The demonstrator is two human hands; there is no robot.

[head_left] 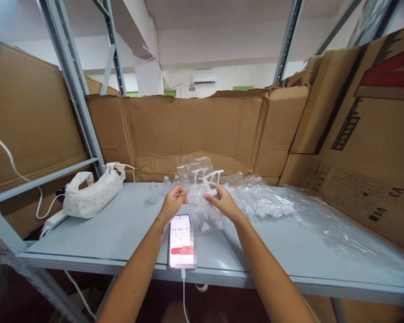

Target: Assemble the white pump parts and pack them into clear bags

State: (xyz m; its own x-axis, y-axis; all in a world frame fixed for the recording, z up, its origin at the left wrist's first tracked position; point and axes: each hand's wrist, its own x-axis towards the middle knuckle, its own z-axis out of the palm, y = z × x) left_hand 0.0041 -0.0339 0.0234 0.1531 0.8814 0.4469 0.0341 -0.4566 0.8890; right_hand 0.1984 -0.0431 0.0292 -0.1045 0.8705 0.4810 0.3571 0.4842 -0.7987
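My left hand point(175, 199) is closed, with its fingertips pinched together beside a clear plastic bag; what they hold, if anything, I cannot make out. My right hand point(225, 204) curves its thumb and fingers around a white plastic pump head point(212, 189). More white pump heads point(198, 173) stick up from the clear bag point(202, 162) just beyond both hands. Several small clear bottles point(154, 193) stand upright behind my left hand. White and clear parts point(205, 224) lie in plastic between my forearms, partly hidden.
A phone point(180, 240) showing a running timer lies at the table's front edge, its cable hanging down. Clear bags of parts point(261, 197) spread to the right. At the left are a white patterned cloth bag point(92, 195) and a power strip point(55, 220). Cardboard point(195, 125) walls the back.
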